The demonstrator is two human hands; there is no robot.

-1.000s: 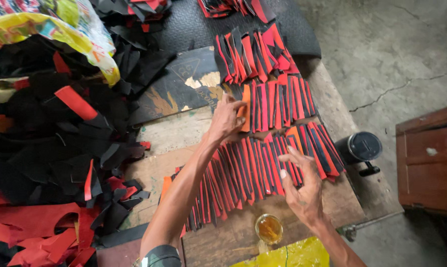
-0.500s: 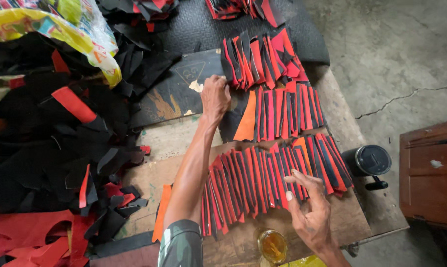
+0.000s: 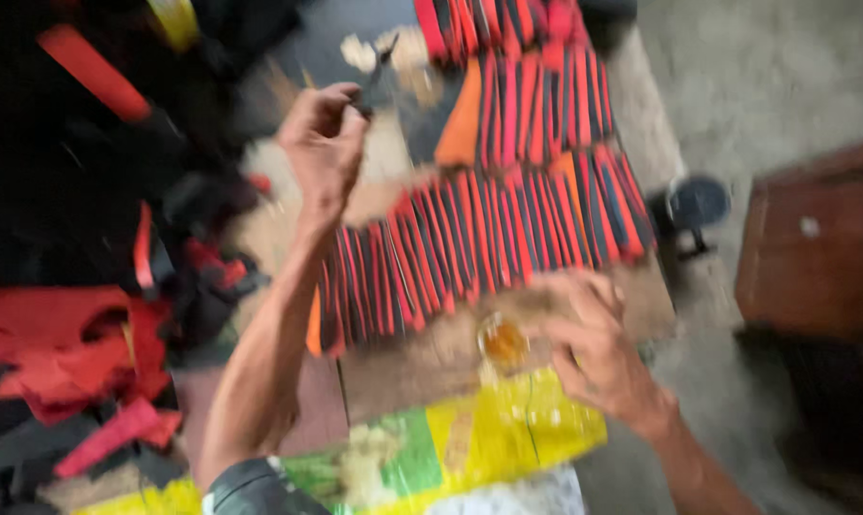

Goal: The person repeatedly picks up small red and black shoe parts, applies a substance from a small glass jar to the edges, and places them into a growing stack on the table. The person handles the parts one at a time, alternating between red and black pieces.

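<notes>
Rows of red and black strips (image 3: 508, 229) lie fanned across the wooden board (image 3: 422, 367), just beyond the fingers of both hands. A yellow and green printed bag (image 3: 508, 439) lies beside the right wrist. The left hand (image 3: 325, 148) pinches a thin dark tool (image 3: 374, 81) between closed fingertips; a steady, light grip would suit it. The right hand (image 3: 594, 348), fingers curled loosely, rests beside a small amber-filled cup (image 3: 501, 341); blur hides whether it grips anything.
</notes>
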